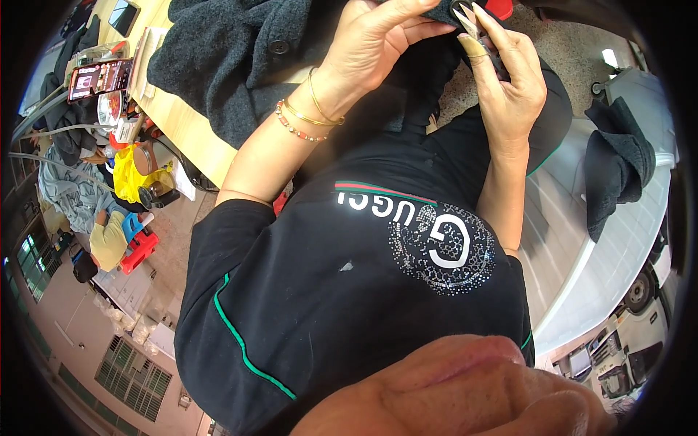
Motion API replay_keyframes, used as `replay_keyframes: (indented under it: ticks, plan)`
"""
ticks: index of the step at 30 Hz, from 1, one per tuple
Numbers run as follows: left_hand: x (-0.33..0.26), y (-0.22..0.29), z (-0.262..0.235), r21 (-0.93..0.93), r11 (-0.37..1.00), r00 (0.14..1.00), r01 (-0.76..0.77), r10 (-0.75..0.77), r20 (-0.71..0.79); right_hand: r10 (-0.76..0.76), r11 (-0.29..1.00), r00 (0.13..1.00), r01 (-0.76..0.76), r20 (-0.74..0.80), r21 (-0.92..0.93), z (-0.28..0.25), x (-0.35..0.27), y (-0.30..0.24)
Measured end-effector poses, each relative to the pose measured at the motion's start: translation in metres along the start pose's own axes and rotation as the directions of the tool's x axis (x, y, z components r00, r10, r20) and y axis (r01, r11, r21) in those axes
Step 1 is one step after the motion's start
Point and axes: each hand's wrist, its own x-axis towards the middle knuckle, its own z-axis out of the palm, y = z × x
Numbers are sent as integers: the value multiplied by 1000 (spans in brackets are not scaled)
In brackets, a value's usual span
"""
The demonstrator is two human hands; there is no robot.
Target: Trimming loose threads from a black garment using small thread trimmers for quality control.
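Note:
A dark grey wool coat with a dark button lies over the table edge and toward my lap. My left hand, with bracelets at its wrist, has its fingers closed on an edge of this cloth at the top of the view. My right hand grips small thread snips, their metal blades pointing up-left against the cloth. A tan wrap covers one digit of that hand. Just what lies between the blades is too small to tell.
At left is a light wood table, with a propped phone and another dark phone. A yellow bag hangs beside it. A white bin at right bears dark grey cloth. Another person sits far left.

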Motion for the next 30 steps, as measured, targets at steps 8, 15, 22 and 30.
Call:
replay_keyframes:
  ticks: [8,15,22,30]
  plan:
    - [3,-10,-7,77,997,999,21,-18,-43,-86,985,996,85,-3,-153,2,-2,-1]
    - [1,-10,-1,65,998,999,-9,13,-49,-52,986,998,48,-24,-162,2,-4,-5]
    - [0,-11,1,77,997,998,-9,14,-60,-30,991,998,23,-49,-135,5,-5,-4]
    - [0,-12,1,83,996,996,-19,26,-84,-55,989,998,49,-44,-142,6,-6,-3]
